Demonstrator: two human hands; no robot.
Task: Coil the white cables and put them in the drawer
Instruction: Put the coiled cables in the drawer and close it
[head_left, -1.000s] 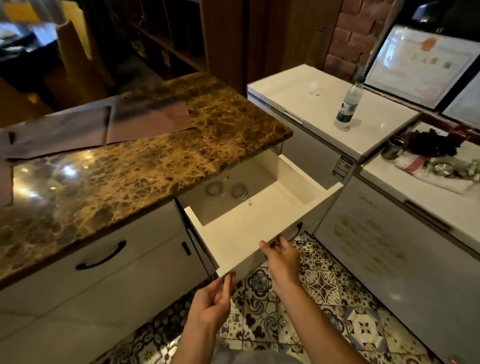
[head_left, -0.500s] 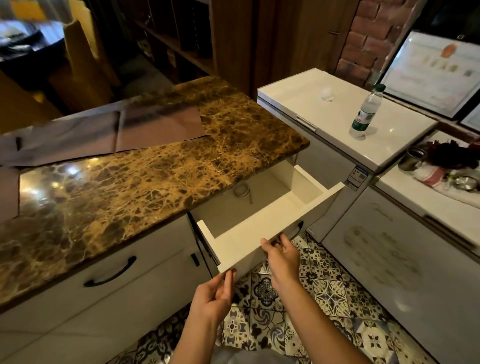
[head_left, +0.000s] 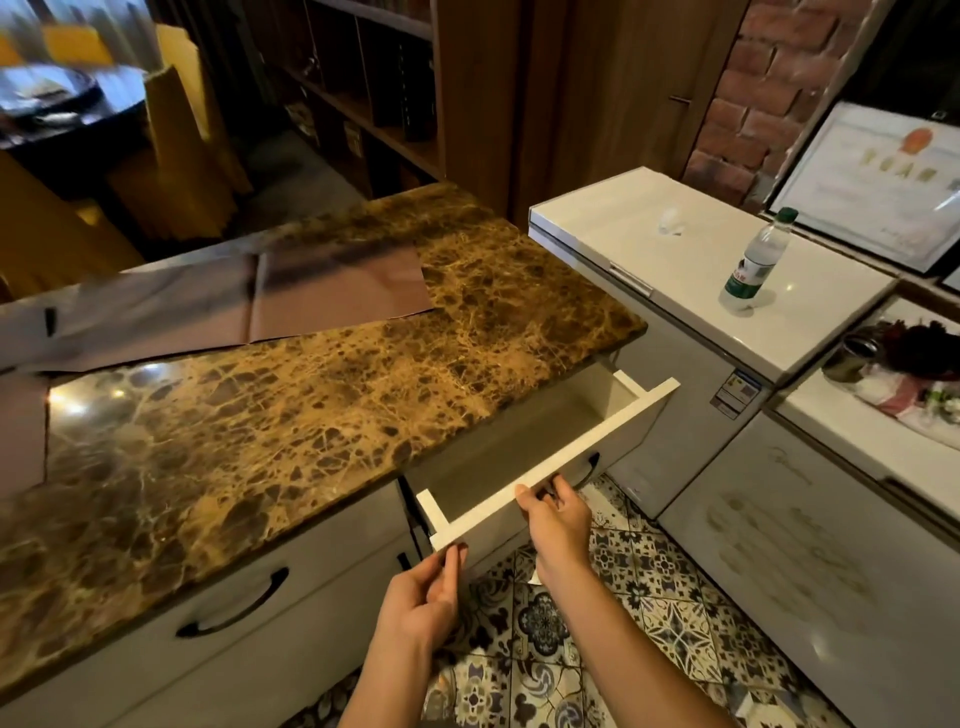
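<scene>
A white drawer (head_left: 550, 460) sticks out a short way from under the brown marble counter (head_left: 270, 410). Its inside is mostly hidden under the counter edge, and no cables show. My right hand (head_left: 558, 519) rests against the drawer's front panel near the top edge, beside the dark handle (head_left: 589, 467), fingers curled on the panel. My left hand (head_left: 423, 603) hovers just below the drawer's left front corner, fingers straight and slightly apart, holding nothing.
A white chest freezer (head_left: 691, 260) with a plastic bottle (head_left: 753, 262) stands right of the drawer. A second white unit (head_left: 831, 519) is at far right. Another drawer with a dark handle (head_left: 234, 608) sits below the counter. Patterned tile floor (head_left: 571, 623) lies underneath.
The drawer has slid in under the counter, pushed by my right hand. The coiled cables seen inside it earlier are now hidden. My left hand stays just below the drawer corner.
</scene>
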